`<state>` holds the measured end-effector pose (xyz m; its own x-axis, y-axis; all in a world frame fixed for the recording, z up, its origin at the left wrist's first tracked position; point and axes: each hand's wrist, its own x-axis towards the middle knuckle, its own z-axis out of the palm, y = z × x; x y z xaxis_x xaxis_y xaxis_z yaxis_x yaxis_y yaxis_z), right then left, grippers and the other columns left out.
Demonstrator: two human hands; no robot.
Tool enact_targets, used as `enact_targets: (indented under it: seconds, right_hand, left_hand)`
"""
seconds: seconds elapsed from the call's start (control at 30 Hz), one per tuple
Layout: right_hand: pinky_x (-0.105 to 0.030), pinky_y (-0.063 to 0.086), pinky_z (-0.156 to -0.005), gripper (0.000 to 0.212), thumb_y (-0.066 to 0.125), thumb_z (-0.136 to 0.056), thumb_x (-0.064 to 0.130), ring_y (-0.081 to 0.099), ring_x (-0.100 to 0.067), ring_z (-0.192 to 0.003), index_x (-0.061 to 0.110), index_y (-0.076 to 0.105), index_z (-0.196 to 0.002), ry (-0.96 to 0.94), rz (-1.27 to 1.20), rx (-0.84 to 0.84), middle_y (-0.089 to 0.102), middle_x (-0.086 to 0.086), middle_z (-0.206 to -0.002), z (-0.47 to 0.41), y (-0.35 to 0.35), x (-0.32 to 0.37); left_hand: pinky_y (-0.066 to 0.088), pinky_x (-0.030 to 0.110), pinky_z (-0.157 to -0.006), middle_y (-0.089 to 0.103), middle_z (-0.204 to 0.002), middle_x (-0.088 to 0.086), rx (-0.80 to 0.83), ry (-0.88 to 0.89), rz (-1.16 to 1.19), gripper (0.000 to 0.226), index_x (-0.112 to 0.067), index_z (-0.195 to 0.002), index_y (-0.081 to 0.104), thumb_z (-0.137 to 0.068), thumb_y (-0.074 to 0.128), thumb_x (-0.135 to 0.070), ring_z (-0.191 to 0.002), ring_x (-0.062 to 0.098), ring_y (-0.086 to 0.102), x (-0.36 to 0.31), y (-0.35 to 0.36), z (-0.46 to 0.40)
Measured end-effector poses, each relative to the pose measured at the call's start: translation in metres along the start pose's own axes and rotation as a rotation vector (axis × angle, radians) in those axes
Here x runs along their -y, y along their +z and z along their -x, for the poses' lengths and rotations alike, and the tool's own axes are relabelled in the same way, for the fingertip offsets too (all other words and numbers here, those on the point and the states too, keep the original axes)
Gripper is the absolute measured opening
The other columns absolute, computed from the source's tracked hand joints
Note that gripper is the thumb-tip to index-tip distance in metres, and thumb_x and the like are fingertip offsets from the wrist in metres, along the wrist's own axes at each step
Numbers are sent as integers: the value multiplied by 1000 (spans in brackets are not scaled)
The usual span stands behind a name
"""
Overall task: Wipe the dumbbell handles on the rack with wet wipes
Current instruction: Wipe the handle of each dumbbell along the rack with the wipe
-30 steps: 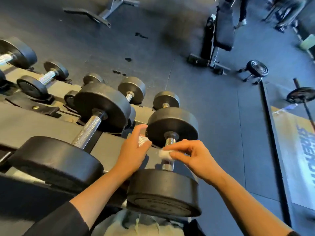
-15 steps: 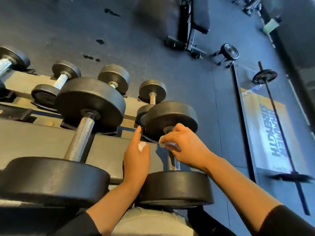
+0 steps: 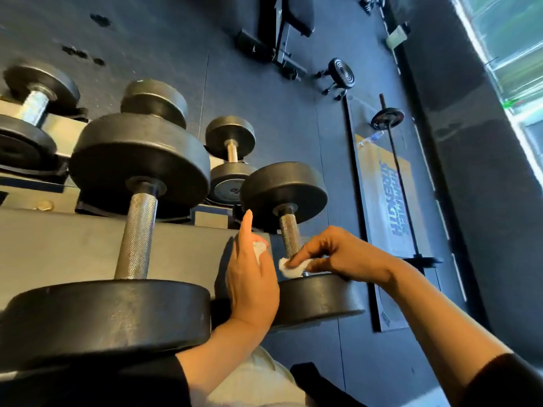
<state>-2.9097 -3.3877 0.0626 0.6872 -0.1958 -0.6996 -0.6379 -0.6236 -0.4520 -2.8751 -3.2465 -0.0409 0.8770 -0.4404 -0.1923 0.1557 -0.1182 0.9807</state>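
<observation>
The dumbbell handle (image 3: 289,230) is bright metal, cross-hatched and rough; its end plates (image 3: 284,192) are matt black, faintly scuffed, rubber or coated by the look; the wet wipe (image 3: 289,270) is white, soft, crumpled cloth-like stuff; the larger dumbbell's handle (image 3: 136,233) has the same knurled silver finish; the rack (image 3: 58,248) is dull grey, smooth; the floor (image 3: 264,118) is dark, matt, finely grained.

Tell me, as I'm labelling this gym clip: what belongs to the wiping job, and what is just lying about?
In the job: wipe, right hand, dumbbell handle, spare wipe, left hand, rack.
Lying about: bench, barbell, floor mat, stool.
</observation>
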Motion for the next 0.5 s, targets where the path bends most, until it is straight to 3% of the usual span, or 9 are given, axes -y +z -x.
enact_targets:
  seconds: [0.07, 0.13, 0.23, 0.37, 0.5]
  right_hand:
    - [-24, 51, -92, 25, 60, -86, -3, 64, -11, -99, 14, 74, -99, 32, -117, -7, 72, 0, -103, 6, 2, -2]
    - [-28, 51, -92, 24, 60, -86, -3, 66, -11, -96, 14, 74, -98, 4, -172, -126, 73, 1, -99, 7, 7, -7]
    - [-35, 52, -93, 23, 62, -85, -1, 66, -12, -96, 16, 74, -95, 5, -217, -190, 73, 2, -97, 8, 9, -13]
    - [-32, 52, -92, 20, 63, -85, 3, 66, -11, -94, 15, 74, -98, -47, -193, -229, 73, 1, -98, 5, 10, -15]
    - [-20, 52, -87, 22, 63, -86, 4, 65, -4, -95, 15, 71, -104, -163, -286, -486, 71, 2, -101, -5, 14, -10]
  left_hand:
    - [35, -4, -74, 58, -122, 14, 20, 0, 0, 56, -20, -147, 27, -96, 40, -3, -95, 8, 56, 1, 0, 0]
    - [35, -4, -76, 58, -124, 15, 37, -10, -10, 55, -21, -147, 27, -96, 39, -4, -103, 17, 58, 2, 2, 1]
    - [41, 3, -75, 60, -117, 16, 44, -8, -23, 55, -22, -147, 29, -96, 39, -2, -95, 16, 58, 2, 1, 1]
    - [46, 38, -97, 58, -123, 19, 58, -22, -16, 58, -26, -146, 29, -95, 40, 0, -112, 29, 55, -1, -1, 1]
    - [44, 28, -84, 60, -117, 12, 45, -40, -53, 55, -29, -146, 26, -98, 41, -7, -101, 18, 55, -6, -1, 0]
